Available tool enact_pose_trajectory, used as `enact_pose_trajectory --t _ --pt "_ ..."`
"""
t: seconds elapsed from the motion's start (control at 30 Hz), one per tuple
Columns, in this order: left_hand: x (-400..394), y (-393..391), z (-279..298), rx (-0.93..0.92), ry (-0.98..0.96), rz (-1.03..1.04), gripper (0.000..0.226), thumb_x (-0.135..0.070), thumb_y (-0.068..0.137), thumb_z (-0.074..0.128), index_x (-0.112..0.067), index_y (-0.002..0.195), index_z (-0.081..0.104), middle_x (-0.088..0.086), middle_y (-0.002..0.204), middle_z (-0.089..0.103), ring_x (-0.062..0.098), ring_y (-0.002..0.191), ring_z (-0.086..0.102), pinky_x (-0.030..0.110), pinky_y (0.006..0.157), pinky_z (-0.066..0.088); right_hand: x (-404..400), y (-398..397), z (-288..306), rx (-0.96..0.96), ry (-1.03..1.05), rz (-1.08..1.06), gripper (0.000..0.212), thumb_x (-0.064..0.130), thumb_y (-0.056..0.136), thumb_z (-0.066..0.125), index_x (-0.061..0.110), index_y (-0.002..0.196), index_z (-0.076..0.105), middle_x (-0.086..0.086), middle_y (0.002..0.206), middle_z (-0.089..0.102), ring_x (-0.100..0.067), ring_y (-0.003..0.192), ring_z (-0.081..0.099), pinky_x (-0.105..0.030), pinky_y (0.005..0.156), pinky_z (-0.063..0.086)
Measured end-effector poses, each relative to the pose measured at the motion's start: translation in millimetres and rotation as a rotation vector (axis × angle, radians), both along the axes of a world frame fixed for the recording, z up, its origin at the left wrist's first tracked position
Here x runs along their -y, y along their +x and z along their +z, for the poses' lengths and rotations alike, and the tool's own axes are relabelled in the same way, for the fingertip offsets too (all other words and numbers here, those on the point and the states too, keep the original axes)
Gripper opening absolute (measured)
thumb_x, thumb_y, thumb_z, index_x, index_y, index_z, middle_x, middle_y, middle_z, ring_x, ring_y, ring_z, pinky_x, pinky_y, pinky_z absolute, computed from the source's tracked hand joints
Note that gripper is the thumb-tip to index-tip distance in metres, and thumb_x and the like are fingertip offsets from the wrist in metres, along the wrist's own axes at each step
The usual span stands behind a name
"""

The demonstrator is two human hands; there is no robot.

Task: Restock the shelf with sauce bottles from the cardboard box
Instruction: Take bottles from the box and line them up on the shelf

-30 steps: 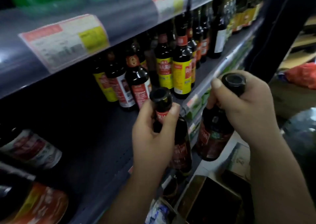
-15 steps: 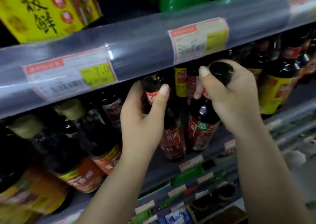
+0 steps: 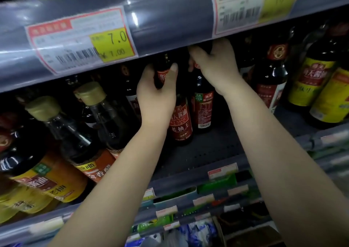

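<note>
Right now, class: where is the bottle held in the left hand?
Head view, centre: the left hand grips the dark sauce bottle on the shelf, just left of the right hand's bottle.

A grey metal store shelf (image 3: pixel 217 152) with a perforated deck fills the middle of the frame, dimly lit. Across the top runs the glossy clear-plastic price rail (image 3: pixel 160 20) of the shelf above, catching bright glints of overhead light. A red-bordered white price tag with a yellow panel (image 3: pixel 81 41) sits at upper left, a blurred second price tag (image 3: pixel 253 7) at upper right. Lower rails carrying small blurred tags (image 3: pixel 222 171) cross the bottom.
</note>
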State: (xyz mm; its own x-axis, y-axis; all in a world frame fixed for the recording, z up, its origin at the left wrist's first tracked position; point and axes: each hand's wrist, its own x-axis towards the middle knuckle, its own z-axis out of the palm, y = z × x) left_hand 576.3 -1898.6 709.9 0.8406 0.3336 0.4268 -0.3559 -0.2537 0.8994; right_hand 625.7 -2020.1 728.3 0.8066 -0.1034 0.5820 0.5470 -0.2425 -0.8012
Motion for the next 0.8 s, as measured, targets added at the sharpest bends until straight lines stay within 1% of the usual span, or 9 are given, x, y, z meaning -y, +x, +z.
enact_pose_trajectory --t 0.1,0.2,0.3,0.43,0.5,0.57,0.67,0.73,0.8 --pt "-1 2 -2 0.013 0.012 -0.008 0.019 -0.035 0.087 0.062 -0.024 0.102 0.063 -0.004 0.102 0.072 0.011 0.101 0.068 0.042 0.095 0.053 2 4 -3 0.008 -0.018 -0.004 0.030 0.023 0.088 0.057 0.021 0.059 0.054 0.003 0.052 0.060 -0.007 0.049 0.061 -0.013 0.056 0.045" --pt "1 6 -4 0.011 0.042 -0.027 0.015 -0.035 0.090 0.062 -0.028 0.103 0.062 -0.008 0.101 0.071 0.007 0.101 0.067 0.039 0.095 0.054 3 8 -5 0.018 -0.033 0.035 0.031 0.025 0.089 0.055 0.021 0.059 0.054 0.002 0.053 0.060 -0.008 0.050 0.061 -0.017 0.057 0.047" --pt "4 11 -7 0.020 0.037 -0.030 0.021 -0.036 0.090 0.061 -0.025 0.108 0.063 -0.008 0.101 0.072 0.007 0.100 0.068 0.038 0.093 0.055 1 10 -7 0.025 -0.029 0.057 0.029 0.029 0.089 0.055 0.022 0.061 0.055 0.003 0.054 0.061 -0.009 0.052 0.062 -0.020 0.056 0.048" --pt "5 10 -14 0.048 0.086 -0.012 0.022 -0.037 0.091 0.061 -0.029 0.112 0.057 -0.015 0.100 0.068 0.000 0.101 0.065 0.033 0.094 0.055 1 9 -9 0.023 -0.032 0.040 0.019 0.033 0.089 0.058 0.018 0.079 0.064 0.005 0.067 0.066 -0.005 0.065 0.066 -0.014 0.060 0.048" --pt "5 6 -20 0.065 0.136 -0.005 0.036 -0.035 0.091 0.061 -0.025 0.125 0.052 -0.017 0.107 0.064 -0.002 0.107 0.061 0.031 0.097 0.053 3 5 -12 0.019 -0.068 0.015 0.025 0.038 0.088 0.059 0.016 0.096 0.066 0.006 0.083 0.069 -0.002 0.079 0.067 -0.007 0.065 0.047" --pt "3 2 -26 0.093 0.169 -0.004 0.051 -0.031 0.091 0.061 -0.022 0.137 0.043 -0.012 0.122 0.060 0.000 0.117 0.056 0.034 0.103 0.049 6 0 -18 0.008 -0.138 -0.022 0.042 0.047 0.083 0.063 0.018 0.114 0.060 0.009 0.104 0.067 0.001 0.096 0.062 -0.001 0.072 0.044" --pt "0 -4 -38 0.082 0.178 -0.040 0.060 -0.032 0.091 0.062 -0.027 0.144 0.035 -0.017 0.134 0.050 0.000 0.128 0.046 0.037 0.109 0.043 14 -14 -35 -0.052 -0.175 -0.041 0.045 0.048 0.080 0.066 0.019 0.114 0.059 0.010 0.108 0.066 0.000 0.098 0.061 -0.010 0.078 0.049" --pt "-2 -9 -46 0.107 0.257 -0.056 0.068 -0.031 0.090 0.064 -0.027 0.147 0.028 -0.015 0.143 0.043 0.001 0.136 0.039 0.037 0.113 0.038 17 -23 -49 -0.052 -0.203 -0.049 0.042 0.042 0.082 0.067 0.023 0.117 0.058 0.012 0.111 0.064 0.002 0.101 0.058 -0.008 0.081 0.045" --pt "-4 -8 -54 0.141 0.374 -0.030 0.078 -0.024 0.088 0.066 -0.021 0.151 0.021 -0.010 0.152 0.035 0.002 0.141 0.028 0.023 0.118 0.027 16 -29 -63 -0.038 -0.222 -0.049 0.056 0.037 0.080 0.068 0.029 0.132 0.048 0.013 0.125 0.057 0.003 0.115 0.049 -0.001 0.089 0.036"
